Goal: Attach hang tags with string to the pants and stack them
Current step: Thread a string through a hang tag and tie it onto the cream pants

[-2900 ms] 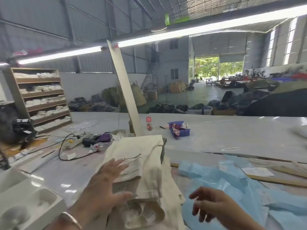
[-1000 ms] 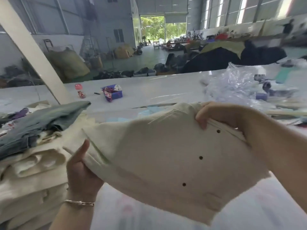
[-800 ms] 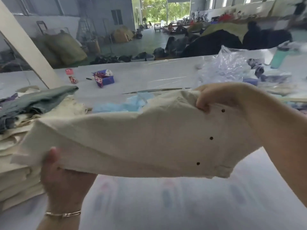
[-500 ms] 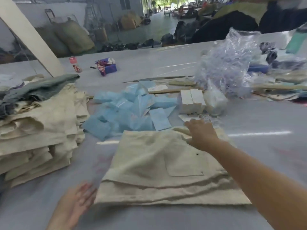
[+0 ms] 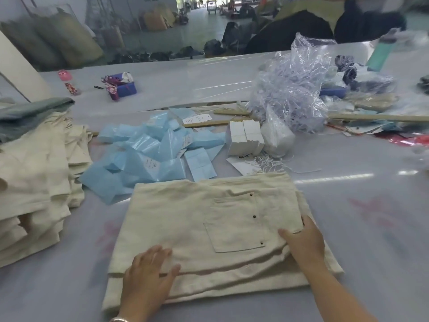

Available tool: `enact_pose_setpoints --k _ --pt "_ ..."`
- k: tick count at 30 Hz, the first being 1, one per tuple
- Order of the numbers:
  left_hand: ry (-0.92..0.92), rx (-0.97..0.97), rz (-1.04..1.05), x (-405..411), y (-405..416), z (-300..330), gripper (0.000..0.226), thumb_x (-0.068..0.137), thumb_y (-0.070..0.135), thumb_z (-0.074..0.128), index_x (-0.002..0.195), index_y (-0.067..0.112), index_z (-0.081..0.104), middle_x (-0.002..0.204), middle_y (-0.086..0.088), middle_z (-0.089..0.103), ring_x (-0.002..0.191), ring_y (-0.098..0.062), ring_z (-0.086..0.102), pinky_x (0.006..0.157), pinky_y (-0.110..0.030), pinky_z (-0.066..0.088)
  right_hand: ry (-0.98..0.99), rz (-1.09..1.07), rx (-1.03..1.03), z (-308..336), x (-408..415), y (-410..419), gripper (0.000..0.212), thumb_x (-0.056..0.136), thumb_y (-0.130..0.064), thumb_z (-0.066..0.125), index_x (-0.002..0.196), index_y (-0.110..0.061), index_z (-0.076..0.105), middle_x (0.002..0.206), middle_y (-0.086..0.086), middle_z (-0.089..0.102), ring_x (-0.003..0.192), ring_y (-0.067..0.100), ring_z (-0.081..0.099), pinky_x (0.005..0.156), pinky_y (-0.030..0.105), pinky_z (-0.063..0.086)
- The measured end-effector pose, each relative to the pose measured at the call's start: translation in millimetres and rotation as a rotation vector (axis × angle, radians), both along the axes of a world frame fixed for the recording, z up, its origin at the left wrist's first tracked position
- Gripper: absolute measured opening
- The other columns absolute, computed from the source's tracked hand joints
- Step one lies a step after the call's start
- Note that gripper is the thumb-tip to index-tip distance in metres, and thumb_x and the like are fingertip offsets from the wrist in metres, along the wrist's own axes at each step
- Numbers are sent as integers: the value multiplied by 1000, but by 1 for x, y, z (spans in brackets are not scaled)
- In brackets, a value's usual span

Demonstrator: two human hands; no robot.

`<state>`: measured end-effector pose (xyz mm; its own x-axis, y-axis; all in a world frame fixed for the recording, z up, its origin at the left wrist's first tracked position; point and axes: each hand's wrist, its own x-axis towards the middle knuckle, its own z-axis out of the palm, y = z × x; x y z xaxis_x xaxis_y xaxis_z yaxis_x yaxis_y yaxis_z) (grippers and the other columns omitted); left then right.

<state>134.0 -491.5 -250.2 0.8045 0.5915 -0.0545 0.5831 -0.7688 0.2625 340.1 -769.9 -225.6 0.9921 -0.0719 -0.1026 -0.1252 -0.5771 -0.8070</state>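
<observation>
A garment factory or warehouse hall: a long pale grey desk carries a stack of folded cream cloth pants, a block of white card hang tags, loose light blue plastic bags and a clear bag of white string; bulging olive sacks line the concrete floor behind

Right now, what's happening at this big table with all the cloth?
A person is working on a folded pair of cream cotton pants lying flat on the grey table. The left hand presses its near edge, the right hand rests by the patch pocket. A pile of similar cream pants sits to the left; a block of white paper hang tags and loose white strings lie beyond. No tag shows on this pair.
</observation>
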Motion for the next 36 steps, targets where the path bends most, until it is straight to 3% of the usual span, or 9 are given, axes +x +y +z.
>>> enact_pose_setpoints --k 4,8,11,15,21,25,30,33,36 --pt "95 -43 120 -8 -3 -3 23 85 71 43 98 54 49 118 21 42 109 -11 40 89 -32 37 -312 -5 -4 9 -23 4 49 69 5 77 116 -5 68 99 11 60 87 31 59 73 36 45" --pt "81 -68 154 7 -28 7 30 85 62 56 68 39 45 90 10 45 97 -15 46 84 -30 40 -503 298 46 13 -49 18 32 72 -5 79 103 -10 73 81 -2 44 58 11 45 59 23 43" --pt "-265 -577 9 44 -62 24 18 86 34 70 70 32 62 79 3 62 82 -15 60 74 -23 45 -282 476 210 14 -58 28 24 87 -22 57 106 -23 71 88 -6 45 77 9 54 71 23 46" --pt "-315 -1193 -75 103 -106 53 12 90 32 67 95 23 72 82 11 71 80 -8 66 67 -24 53 -77 514 371 17 -55 33 44 88 15 47 95 -22 70 90 7 52 83 16 56 75 26 46" --pt "-443 -1199 -33 140 -114 51 15 91 3 61 84 10 73 76 -9 67 72 -21 59 69 -38 48 136 328 596 23 -32 -5 31 79 3 61 101 -19 63 95 20 60 81 26 56 73 41 49" --pt "-513 -1082 23 149 -103 46 19 92 2 56 87 21 56 61 3 56 57 -11 48 55 -20 42 179 126 627 16 -16 -35 24 88 3 60 104 -15 65 83 20 53 79 25 53 72 43 47" --pt "-421 -835 -111 161 -97 57 42 88 -7 44 70 24 66 68 15 63 67 -4 54 63 -13 40 51 152 278 9 3 -51 23 92 -4 57 89 -24 68 63 -4 48 57 8 44 55 19 36" --pt "-263 -630 -186 166 -98 63 33 89 1 49 89 24 74 95 14 70 95 -5 60 81 -15 40 34 300 -87 11 14 -50 27 90 -12 56 96 -35 69 68 -14 49 61 1 45 57 18 34" --pt "-118 -510 -214 167 -96 65 29 82 14 64 109 23 71 109 9 64 105 -8 57 74 -7 36 108 403 -143 12 19 -48 28 77 -18 67 95 -37 73 83 -18 57 71 0 53 60 15 37"
